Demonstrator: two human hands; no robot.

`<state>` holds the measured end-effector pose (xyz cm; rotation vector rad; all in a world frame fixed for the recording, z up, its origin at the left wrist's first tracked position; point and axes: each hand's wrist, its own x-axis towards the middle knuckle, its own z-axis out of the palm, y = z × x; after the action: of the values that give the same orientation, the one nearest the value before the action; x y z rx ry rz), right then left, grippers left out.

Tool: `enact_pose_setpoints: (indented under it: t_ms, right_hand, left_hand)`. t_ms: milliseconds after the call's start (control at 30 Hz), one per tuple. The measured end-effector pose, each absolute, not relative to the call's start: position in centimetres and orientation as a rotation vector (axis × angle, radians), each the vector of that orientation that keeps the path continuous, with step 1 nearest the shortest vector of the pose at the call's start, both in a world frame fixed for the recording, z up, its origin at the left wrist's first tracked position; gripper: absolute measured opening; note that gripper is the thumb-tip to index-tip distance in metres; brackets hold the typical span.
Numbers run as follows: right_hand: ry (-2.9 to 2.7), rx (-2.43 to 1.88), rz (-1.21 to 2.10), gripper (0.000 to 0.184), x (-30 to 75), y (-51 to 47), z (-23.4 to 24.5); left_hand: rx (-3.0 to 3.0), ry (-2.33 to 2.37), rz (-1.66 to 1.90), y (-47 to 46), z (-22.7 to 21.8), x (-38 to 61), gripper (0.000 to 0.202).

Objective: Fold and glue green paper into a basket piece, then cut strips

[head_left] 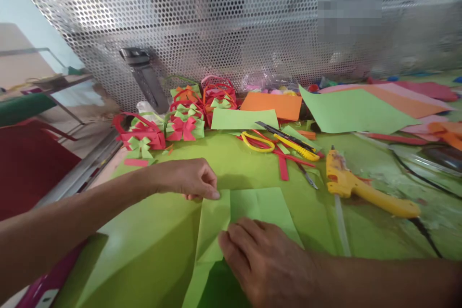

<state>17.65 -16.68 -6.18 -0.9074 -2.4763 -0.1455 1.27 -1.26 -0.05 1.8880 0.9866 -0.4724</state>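
A light green sheet of paper point(262, 204) lies in front of me with its left part folded over toward the middle. At the sheet's far left corner, my left hand point(186, 178) is closed, thumb and fingers pinching the folded edge. Curled fingers of my right hand point(269, 260) press down on the paper along the fold's inner edge, nearer to me. Part of the sheet is hidden under that hand and its shadow. Right of the paper rests a yellow hot glue gun point(361, 190) with a glue stick in it.
Yellow-handled scissors point(258, 143) and a utility knife point(296, 147) lie among paper scraps beyond the sheet. Several small paper baskets with bows point(182, 127) and a bottle point(144, 77) stand at the back left. Coloured sheets point(357, 110) lie back right, before a perforated metal panel point(173, 19).
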Motion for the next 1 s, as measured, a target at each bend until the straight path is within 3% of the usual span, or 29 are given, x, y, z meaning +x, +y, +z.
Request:
enact_pose_setpoints:
  t_ms: [167,400,1000]
  right_hand:
    - [-2.51,-0.91,-0.097,0.023,17.6,-16.4,-6.3]
    - [-2.558,-0.92,-0.088,0.039,18.3,-16.6,-5.5]
    - [-2.508,-0.867,-0.147,0.026,18.2,-16.4,-6.2]
  left_hand:
    - [1.894,0.911,-0.484,-1.3,0.2,1.1,0.021]
    - [1.884,0.875,-0.544,-0.9,0.3,1.4,0.016]
    - [1.854,1.009,-0.523,-0.7,0.5,1.2,0.014]
